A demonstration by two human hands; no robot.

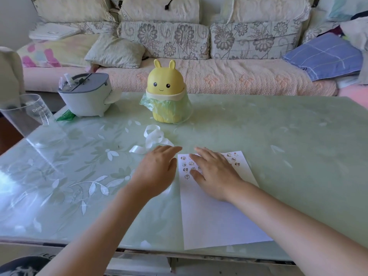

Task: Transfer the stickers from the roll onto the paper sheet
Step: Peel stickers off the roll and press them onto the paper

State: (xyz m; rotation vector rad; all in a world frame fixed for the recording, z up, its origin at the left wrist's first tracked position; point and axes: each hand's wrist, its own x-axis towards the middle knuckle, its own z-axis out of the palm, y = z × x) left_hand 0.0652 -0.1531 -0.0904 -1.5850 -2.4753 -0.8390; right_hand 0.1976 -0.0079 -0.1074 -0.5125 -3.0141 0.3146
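Note:
A white paper sheet lies on the table in front of me, its far end covered with several small cartoon stickers. My right hand rests flat on that stickered part, fingers spread and straight. My left hand hovers or rests palm down just left of the sheet, fingers extended toward the curled white sticker strip. That strip lies loose on the table beyond my left hand, apart from it. Neither hand holds anything.
A yellow rabbit-shaped bin with a green bag stands behind the strip. A grey tissue box and a clear plastic cup sit at the far left. The table's near edge is close to me; a sofa lies beyond.

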